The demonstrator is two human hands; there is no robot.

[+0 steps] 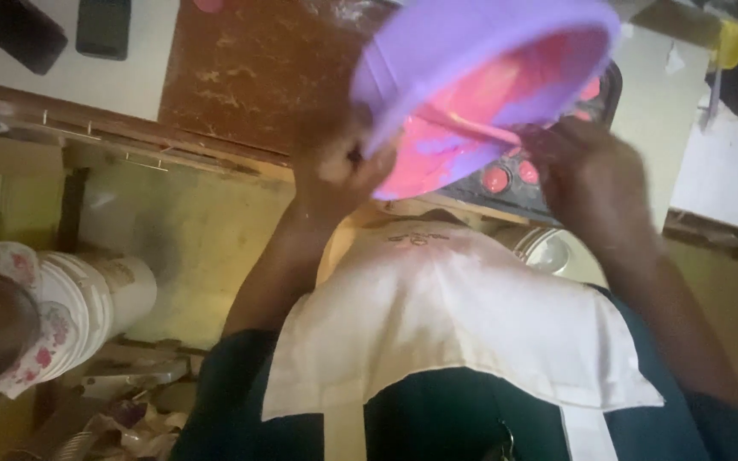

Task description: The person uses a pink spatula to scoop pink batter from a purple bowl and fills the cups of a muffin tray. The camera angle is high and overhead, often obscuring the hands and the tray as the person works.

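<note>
Purple bowl [471, 60] sits tipped in the upper middle of the frame, its open mouth facing down and right over the dark baking tray [548, 171], with pink batter [437, 145] pooled at its lower lip. Left hand [335, 166] is clenched on the bowl's lower-left rim. Right hand [587, 162], at the right and nearer the tray, grasps a pink spatula [480, 126] whose long axis runs left and slightly up into the bowl.

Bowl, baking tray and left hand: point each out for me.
bowl [437, 51], head view, on its purple outer wall.
baking tray [514, 195], head view, on its dark front rim.
left hand [339, 166], head view, on its back.
</note>
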